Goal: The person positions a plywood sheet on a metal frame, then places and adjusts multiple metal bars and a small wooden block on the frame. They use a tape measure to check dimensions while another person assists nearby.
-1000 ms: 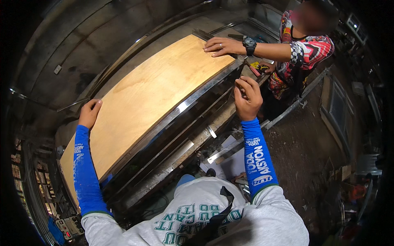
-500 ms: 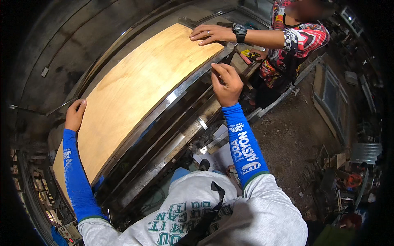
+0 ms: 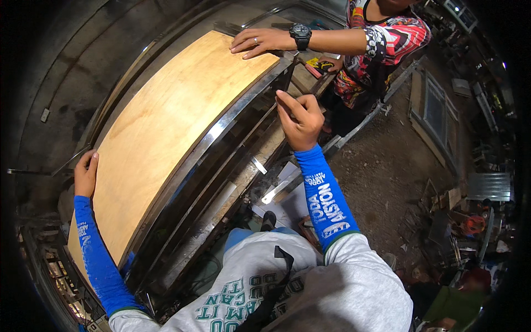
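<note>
Left hand: fingers bent at the outer edge of the wood panel, thumb close to the fingers. Touching the edge, by the look of it; can't tell if it's a firm pinch or just a rest. Right hand: half curled, small gap between thumb and index, nothing visible in it. It's off the panel, near the right end of the near side.

Panel lies face up, long and pale, across a dark frame at the person's left front. Shiny metal strip runs along the near side. Co-worker's hand is flat on the far right corner.

Handling, best guess: sheet looks like thin plywood. Stiff across short spans, some flex over the length; moderate weight, awkward more than heavy. Smooth face, so a flat palm could slide; edges grip better. Corners likely chip or splinter first. Take it by opposite edges, well apart, one hand near each end, fingers under if there's clearance. Keep fingertips off the strip; its edge may be sharp.
</note>
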Tool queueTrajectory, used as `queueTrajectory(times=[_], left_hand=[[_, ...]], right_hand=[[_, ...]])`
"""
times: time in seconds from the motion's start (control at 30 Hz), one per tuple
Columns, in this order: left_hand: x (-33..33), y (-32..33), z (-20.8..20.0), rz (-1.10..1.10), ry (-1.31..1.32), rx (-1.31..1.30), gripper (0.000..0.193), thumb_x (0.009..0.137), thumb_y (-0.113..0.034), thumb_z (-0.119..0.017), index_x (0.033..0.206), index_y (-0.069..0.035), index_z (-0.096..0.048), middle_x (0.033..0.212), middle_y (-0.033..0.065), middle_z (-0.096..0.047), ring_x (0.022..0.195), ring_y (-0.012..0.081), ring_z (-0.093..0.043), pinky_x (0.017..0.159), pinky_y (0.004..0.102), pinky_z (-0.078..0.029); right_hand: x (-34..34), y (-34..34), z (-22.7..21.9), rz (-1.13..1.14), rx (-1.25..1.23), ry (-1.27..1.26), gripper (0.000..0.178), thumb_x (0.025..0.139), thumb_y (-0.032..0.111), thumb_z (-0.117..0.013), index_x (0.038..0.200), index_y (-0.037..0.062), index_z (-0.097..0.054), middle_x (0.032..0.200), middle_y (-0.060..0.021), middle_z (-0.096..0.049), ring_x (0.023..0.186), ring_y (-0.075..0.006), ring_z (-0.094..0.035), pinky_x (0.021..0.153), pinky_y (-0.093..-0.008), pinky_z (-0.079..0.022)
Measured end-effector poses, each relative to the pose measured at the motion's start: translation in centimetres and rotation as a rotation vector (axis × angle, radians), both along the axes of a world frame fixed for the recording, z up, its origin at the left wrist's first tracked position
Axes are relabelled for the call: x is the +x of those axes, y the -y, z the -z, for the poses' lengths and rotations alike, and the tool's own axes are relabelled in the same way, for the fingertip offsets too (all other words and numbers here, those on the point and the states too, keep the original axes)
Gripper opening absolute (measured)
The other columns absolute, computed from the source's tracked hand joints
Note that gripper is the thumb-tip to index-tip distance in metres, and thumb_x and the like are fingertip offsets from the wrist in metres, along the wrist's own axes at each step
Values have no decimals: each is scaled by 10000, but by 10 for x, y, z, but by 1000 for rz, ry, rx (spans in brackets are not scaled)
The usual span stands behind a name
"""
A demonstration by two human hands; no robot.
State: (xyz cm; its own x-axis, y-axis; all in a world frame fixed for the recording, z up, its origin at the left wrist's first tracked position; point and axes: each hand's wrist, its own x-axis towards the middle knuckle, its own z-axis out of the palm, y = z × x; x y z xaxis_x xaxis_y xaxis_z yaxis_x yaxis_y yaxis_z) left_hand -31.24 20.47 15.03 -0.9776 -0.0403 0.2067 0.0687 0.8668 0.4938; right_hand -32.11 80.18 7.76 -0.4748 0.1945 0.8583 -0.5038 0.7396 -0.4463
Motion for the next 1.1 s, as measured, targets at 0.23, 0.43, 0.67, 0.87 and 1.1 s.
queueTrajectory(times=[0.23,0.43,0.67,0.87,1.1], left_hand=[[4,-67,-14,103,-50,-138,547,980,-285,-684,1376,78,-579,1294,203,-575,1249,327,-568,1088,397,-437],[9,-60,-15,200,-71,-72,482,972,-195,-677,1342,100,-584,1224,181,-564,1190,310,-575,1067,380,-433],[13,-72,-15,176,-54,-55,472,965,-139,-666,1366,97,-582,1247,191,-571,1201,315,-572,1080,384,-427],[11,-71,-13,192,-57,-65,471,970,-151,-659,1374,79,-584,1270,190,-572,1220,323,-569,1102,400,-413],[24,-74,-27,201,-42,-97,489,981,-187,-657,1384,75,-569,1293,194,-570,1231,325,-561,1109,404,-404]], right_hand=[[-15,10,-5,-50,33,2,297,764,93,-876,1048,158,-820,747,-54,-553,651,-227,-595,570,-353,-488],[-2,1,-3,-102,61,7,302,772,96,-873,1065,125,-807,838,-58,-617,726,-236,-637,622,-343,-527],[11,-4,-1,-44,94,-65,310,769,88,-870,1070,122,-802,943,-36,-677,887,-262,-651,776,-387,-526],[5,-5,3,-2,116,-59,302,755,82,-876,1045,148,-820,889,-17,-627,775,-232,-572,681,-370,-465],[-18,7,-7,1,159,-44,309,749,114,-873,1049,162,-819,842,-23,-584,760,-234,-563,660,-368,-466]])
